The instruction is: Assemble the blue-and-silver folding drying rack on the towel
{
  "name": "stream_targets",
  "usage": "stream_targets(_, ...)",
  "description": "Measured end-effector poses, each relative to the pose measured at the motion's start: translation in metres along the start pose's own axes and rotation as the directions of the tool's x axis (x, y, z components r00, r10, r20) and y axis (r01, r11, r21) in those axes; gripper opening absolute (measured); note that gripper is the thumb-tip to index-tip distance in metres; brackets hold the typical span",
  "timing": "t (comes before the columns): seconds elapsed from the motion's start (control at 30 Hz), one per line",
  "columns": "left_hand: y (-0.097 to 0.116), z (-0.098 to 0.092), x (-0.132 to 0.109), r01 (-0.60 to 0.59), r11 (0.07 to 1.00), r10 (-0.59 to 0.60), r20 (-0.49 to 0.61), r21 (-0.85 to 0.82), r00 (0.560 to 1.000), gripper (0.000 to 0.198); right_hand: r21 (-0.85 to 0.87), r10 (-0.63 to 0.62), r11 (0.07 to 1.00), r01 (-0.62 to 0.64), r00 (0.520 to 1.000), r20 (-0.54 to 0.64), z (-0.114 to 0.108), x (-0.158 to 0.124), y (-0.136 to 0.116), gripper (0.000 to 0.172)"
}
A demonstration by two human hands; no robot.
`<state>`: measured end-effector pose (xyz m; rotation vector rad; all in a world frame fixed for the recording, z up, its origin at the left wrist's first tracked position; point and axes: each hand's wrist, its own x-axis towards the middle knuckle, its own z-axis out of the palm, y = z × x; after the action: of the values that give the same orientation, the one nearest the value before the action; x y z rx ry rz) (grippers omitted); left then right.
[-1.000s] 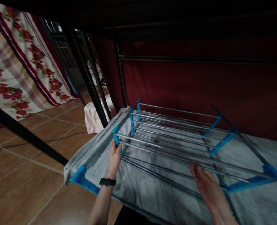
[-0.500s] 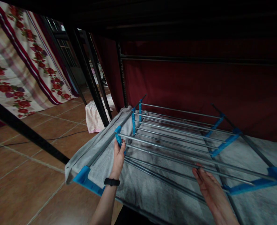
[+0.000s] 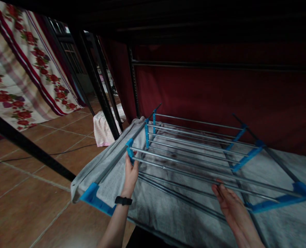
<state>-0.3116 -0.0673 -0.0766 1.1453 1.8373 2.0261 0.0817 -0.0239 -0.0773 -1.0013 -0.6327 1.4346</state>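
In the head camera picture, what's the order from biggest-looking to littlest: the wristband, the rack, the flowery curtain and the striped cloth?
1. Rack
2. Flowery curtain
3. Striped cloth
4. Wristband

The curtain is farther away, so its real size against the rack is unsure.

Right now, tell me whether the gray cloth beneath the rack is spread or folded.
Spread: the gray cloth extends widely beneath the rack, though wrinkled.
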Motion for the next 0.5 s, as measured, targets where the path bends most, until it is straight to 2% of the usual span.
stream_targets(0.23,-0.002,0.001,0.001,0.004,1.0,-0.004,-0.035,0.01,0.999,0.051,-0.003,0.004,1.0,-0.004,1.0,0.005,0.0,0.001,0.002,0.022)
stream_targets(0.5,0.013,0.0,-0.002,0.043,0.999,-0.043,-0.049,-0.004,0.998,0.045,0.028,0.045,0.999,-0.045,0.999,0.018,-0.002,0.003,0.002,0.024)
